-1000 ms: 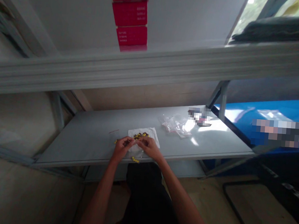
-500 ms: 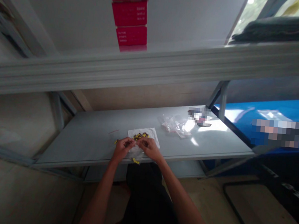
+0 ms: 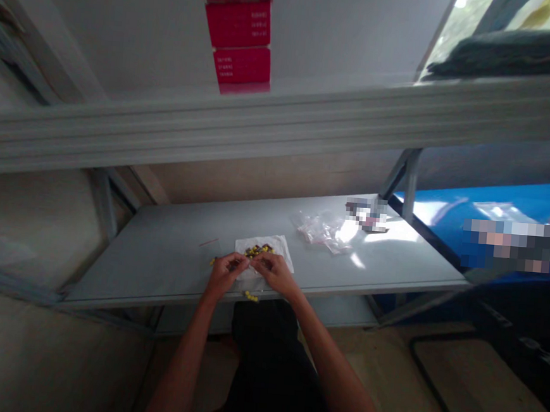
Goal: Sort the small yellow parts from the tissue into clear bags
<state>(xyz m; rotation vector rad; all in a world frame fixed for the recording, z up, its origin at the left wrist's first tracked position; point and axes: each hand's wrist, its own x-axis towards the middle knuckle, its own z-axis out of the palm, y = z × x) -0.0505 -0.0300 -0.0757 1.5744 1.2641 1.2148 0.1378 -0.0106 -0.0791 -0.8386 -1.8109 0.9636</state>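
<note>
Both my hands are over a white sheet (image 3: 271,249) on a grey metal shelf (image 3: 156,266), fingertips almost meeting. My left hand (image 3: 224,274) and my right hand (image 3: 274,272) seem to pinch the top of a small clear plastic bag (image 3: 251,283). Small yellow pieces (image 3: 250,296) sit at its bottom, just over the shelf's front edge. A heap of yellow and dark small pieces (image 3: 258,251) lies on the sheet beyond my fingers. A single yellow piece (image 3: 212,261) shows beside my left hand.
Further right on the shelf lie clear plastic bags (image 3: 323,230) and a pixelated item (image 3: 367,213). A thin red-marked strip (image 3: 209,242) lies left of the sheet. A shelf beam (image 3: 262,129) runs overhead. A blue surface (image 3: 469,208) lies at right.
</note>
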